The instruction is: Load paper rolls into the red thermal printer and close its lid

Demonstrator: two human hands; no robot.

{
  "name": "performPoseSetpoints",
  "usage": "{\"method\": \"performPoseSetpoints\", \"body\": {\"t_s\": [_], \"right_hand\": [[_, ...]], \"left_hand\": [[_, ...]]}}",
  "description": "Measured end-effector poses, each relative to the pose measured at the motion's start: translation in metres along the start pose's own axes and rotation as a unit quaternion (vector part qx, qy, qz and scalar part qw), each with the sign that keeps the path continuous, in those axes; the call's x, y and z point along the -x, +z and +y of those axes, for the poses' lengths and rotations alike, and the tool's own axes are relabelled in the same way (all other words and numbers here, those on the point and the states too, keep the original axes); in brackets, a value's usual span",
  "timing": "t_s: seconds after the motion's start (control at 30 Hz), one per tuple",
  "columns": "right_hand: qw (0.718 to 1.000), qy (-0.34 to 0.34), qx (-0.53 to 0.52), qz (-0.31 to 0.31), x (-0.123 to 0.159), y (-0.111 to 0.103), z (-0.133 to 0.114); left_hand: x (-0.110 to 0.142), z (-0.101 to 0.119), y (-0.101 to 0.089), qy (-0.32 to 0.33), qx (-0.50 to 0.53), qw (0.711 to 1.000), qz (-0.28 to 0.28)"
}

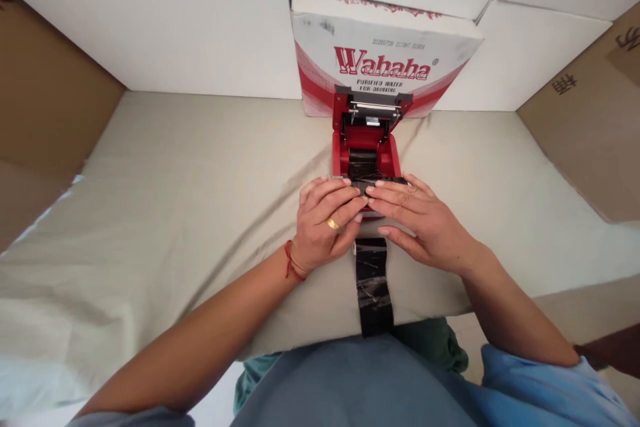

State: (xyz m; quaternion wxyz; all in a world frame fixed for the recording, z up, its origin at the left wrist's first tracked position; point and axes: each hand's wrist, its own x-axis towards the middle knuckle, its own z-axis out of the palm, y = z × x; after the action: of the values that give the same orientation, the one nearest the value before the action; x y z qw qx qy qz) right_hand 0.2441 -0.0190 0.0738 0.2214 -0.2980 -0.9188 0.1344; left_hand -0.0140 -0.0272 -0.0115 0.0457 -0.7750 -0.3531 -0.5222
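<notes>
The left hand, fingers close together, rests over the front of the open red plastic box-shaped device, which extends beyond the fingertips toward the beige cloth-covered desk's back edge. A glossy black ribbon strip reaches the front edge. The right hand mirrors this, thumb apart; any grip is unclear.

Your label printer is red with black inner parts; its ribbon is glossy black, crossed by pale, shiny streaks. The Wahaha water carton is white, with red lettering, dark small print and sweeping red bands. Tablecloth plain beige, side cartons brown; your shirt is greyish blue, your ring gold, your wrist cord red.
</notes>
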Motion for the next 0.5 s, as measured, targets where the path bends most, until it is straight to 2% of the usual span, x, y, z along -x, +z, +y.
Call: {"method": "performPoseSetpoints", "body": {"t_s": [0.07, 0.1, 0.23, 0.3, 0.37, 0.43, 0.5], "right_hand": [[0.998, 0.022, -0.038, 0.036, -0.005, -0.006, 0.007], [0.995, 0.053, -0.057, 0.069, -0.010, -0.008, 0.014], [0.946, 0.210, -0.084, 0.231, -0.044, -0.011, 0.065], [0.937, 0.241, -0.085, 0.239, -0.067, -0.008, 0.095], [0.940, 0.245, -0.085, 0.223, -0.089, -0.003, 0.115], [0.947, 0.230, -0.087, 0.205, -0.104, 0.001, 0.120], [0.951, 0.212, -0.098, 0.203, -0.110, 0.003, 0.111]], "left_hand": [[0.000, -0.002, 0.001, 0.000, -0.018, 1.000, -0.005], [0.001, -0.003, 0.002, -0.004, -0.028, 1.000, -0.010], [0.004, -0.003, 0.004, -0.008, -0.043, 0.999, -0.029], [0.005, -0.002, 0.006, -0.004, -0.040, 0.999, -0.032], [0.006, 0.000, 0.008, -0.001, -0.043, 0.998, -0.034], [0.006, 0.002, 0.009, -0.005, -0.048, 0.998, -0.039], [0.007, 0.004, 0.010, -0.015, -0.049, 0.998, -0.043]]}}
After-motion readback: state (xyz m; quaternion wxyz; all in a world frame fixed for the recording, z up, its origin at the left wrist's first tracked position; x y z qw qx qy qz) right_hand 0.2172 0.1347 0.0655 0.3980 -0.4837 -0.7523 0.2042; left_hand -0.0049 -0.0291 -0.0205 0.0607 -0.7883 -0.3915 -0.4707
